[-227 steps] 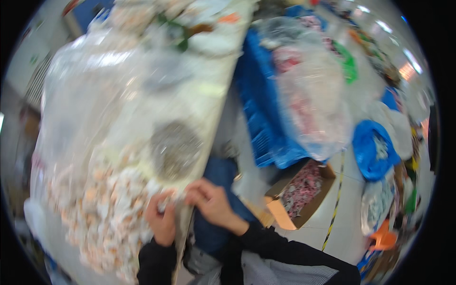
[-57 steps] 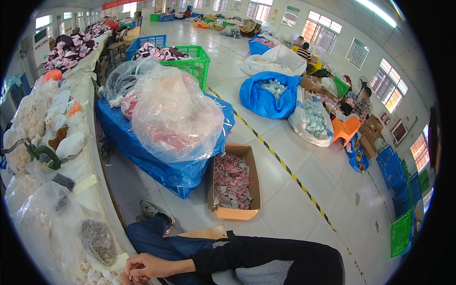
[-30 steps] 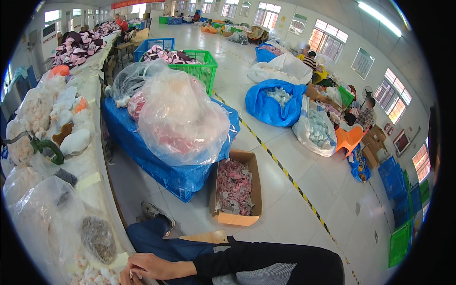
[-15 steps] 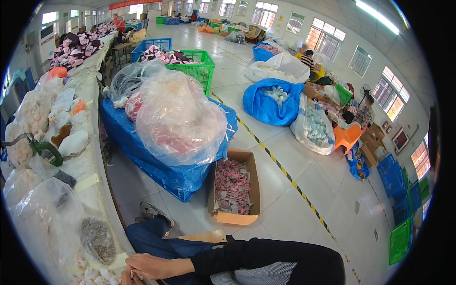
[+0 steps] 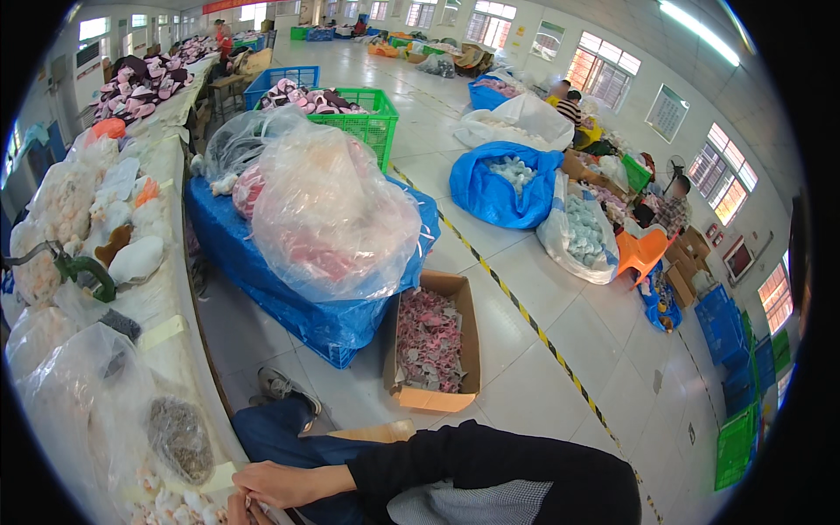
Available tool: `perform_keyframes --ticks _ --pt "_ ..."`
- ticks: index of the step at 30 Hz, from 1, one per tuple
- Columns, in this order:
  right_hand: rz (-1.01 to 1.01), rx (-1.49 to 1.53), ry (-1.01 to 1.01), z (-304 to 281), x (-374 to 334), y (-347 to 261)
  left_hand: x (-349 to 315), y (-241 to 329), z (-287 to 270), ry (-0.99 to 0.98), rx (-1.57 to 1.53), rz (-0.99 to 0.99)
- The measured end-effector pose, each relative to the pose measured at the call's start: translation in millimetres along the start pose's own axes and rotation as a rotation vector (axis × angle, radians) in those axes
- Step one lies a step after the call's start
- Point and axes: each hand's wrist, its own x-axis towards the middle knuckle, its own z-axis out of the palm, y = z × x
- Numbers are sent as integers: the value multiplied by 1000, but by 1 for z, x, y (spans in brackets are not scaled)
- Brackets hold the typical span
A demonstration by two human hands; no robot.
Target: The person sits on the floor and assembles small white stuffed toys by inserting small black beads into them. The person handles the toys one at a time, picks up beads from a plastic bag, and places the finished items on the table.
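At the lower edge of the view, my right hand (image 5: 273,484) is bent over the table's edge with its fingers pinched together. Just below it, only part of my left hand (image 5: 244,509) shows, its fingers closed against those of the right. Whatever they hold is too small and hidden to make out. Beside them on the table (image 5: 164,354) lie several small white fluffy pieces (image 5: 179,509) with orange-brown bits. A clear bag of small grey-brown items (image 5: 181,440) sits close to my hands, against a larger clear plastic bag (image 5: 83,402).
Farther up the table are a green curved clamp-like tool (image 5: 92,273) and white plush pieces (image 5: 137,260). A cardboard box of pink and grey scraps (image 5: 477,350) stands on the floor, near a blue-covered stack (image 5: 262,293) bearing a big clear bag (image 5: 337,210). Other people sit at the far right.
My hands stay together at the table's edge, with the right hand and forearm shifted only slightly. The whole view has moved a little.
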Motion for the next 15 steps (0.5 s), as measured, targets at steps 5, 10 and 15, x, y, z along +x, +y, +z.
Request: perform_keyframes --ticks 5,10,15 --pt "-11 -14 -20 -6 2 -11 3 8 -2 -9 2 -11" --pt "-31 -159 -49 -5 8 3 10 15 8 135 -180 -182" --pt "-53 -256 -90 -24 15 -22 21 29 -5 117 -95 -5"
